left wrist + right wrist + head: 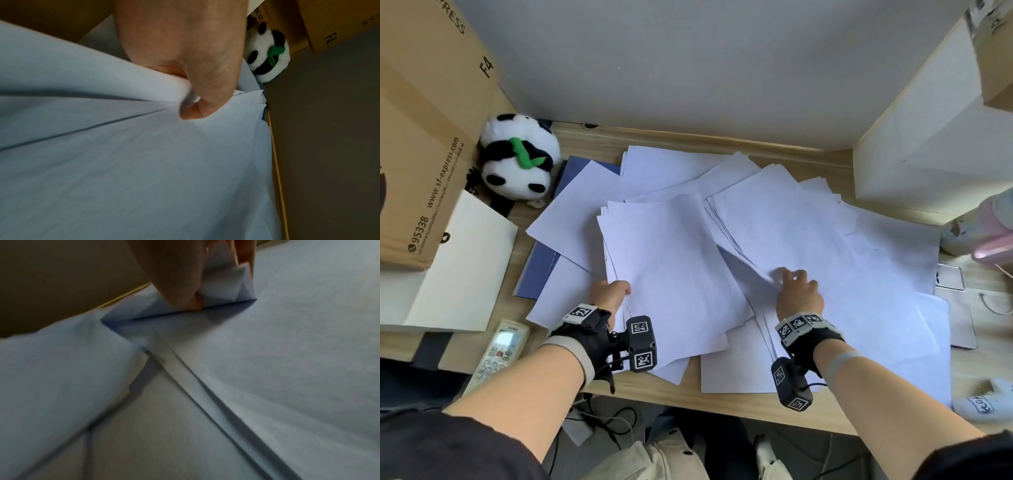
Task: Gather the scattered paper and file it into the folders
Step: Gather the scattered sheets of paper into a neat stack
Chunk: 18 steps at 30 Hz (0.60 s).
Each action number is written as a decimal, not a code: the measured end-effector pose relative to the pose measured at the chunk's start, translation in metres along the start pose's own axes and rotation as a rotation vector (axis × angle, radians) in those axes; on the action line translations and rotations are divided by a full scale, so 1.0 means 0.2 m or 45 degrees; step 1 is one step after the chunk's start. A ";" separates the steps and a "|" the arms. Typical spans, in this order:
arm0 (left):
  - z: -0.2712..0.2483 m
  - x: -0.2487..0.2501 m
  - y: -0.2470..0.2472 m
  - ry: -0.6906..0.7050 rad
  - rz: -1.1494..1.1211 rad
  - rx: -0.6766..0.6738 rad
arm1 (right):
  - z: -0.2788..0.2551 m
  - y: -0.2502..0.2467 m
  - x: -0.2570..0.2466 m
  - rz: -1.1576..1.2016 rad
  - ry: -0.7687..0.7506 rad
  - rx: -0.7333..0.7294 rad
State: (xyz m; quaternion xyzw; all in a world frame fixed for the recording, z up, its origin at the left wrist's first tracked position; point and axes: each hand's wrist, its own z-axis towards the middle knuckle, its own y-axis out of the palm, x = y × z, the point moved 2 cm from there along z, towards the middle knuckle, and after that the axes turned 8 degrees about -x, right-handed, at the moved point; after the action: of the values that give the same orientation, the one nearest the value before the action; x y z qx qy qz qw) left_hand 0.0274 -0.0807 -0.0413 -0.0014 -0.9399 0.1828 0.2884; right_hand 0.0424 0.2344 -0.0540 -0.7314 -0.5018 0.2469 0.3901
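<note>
Many white sheets of paper (739,219) lie spread across the wooden desk (722,404). My left hand (610,291) pinches the near left edge of a gathered stack of paper (671,267), thumb on top; the left wrist view shows the thumb (195,110) pressing that stack (123,162). My right hand (796,287) pinches the lifted corner of a sheet (767,270) at the middle of the pile; in the right wrist view the fingers (185,288) hold the folded-up corner (226,288). Blue folders (541,270) lie under the paper at the left.
A plush panda (517,157) and a cardboard box (424,137) stand at the back left. A white envelope (462,267) and a remote control (500,349) lie at the left front. A pink bottle (989,240) and a silver tablet (959,308) are on the right.
</note>
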 end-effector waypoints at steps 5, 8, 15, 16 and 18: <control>-0.01 0.01 0.00 -0.035 0.013 -0.088 | -0.01 -0.10 0.04 0.406 0.043 0.056; -0.03 0.04 0.04 -0.046 0.037 -0.139 | -0.09 -0.15 -0.06 0.606 -0.042 0.066; -0.06 0.09 0.11 -0.078 0.040 -0.297 | -0.27 -0.13 -0.37 0.619 -0.505 -0.155; -0.06 0.08 0.12 -0.093 0.033 -0.317 | -0.29 -0.10 -0.40 0.603 -0.568 -0.224; -0.02 0.06 0.13 -0.097 -0.039 -0.368 | -0.32 -0.03 -0.46 0.642 -0.683 -0.493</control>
State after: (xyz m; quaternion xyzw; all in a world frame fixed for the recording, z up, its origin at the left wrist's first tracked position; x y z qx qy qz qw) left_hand 0.0168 -0.0541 -0.0402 -0.0214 -0.9665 0.0411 0.2523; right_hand 0.0521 0.1298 -0.0153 -0.8011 -0.4279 0.4176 0.0280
